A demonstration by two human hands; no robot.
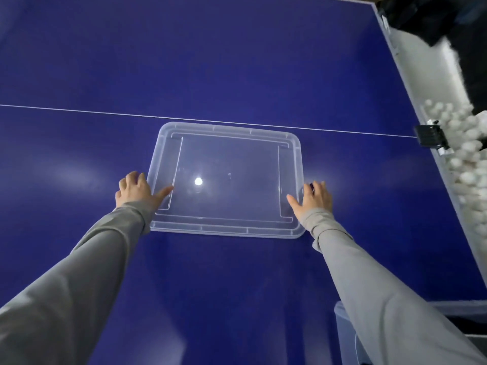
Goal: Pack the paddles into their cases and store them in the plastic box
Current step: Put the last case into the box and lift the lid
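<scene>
Head view: a clear plastic lid (pixel 224 177) lies flat on the blue table (pixel 237 61), just on the near side of the thin white line (pixel 79 109) that runs across the table. The left hand (pixel 137 189) is at the lid's left edge, thumb laid over the rim onto the lid, other fingers curled down around the outside of the edge, so it's gripping the lid. The right hand (pixel 312 200) is at the right edge, thumb resting on top of the lid and fingers bent over the rim, gripping it too. Both arms are in grey sleeves (pixel 79 272).

Off to the right, past the table edge, there's a trough full of white balls (pixel 463 154), with a black clamp (pixel 431 137) on the table's side where the line ends. At the bottom right, under the right arm, part of a translucent plastic box (pixel 342 330) peeks out. No paddles or cases visible.
</scene>
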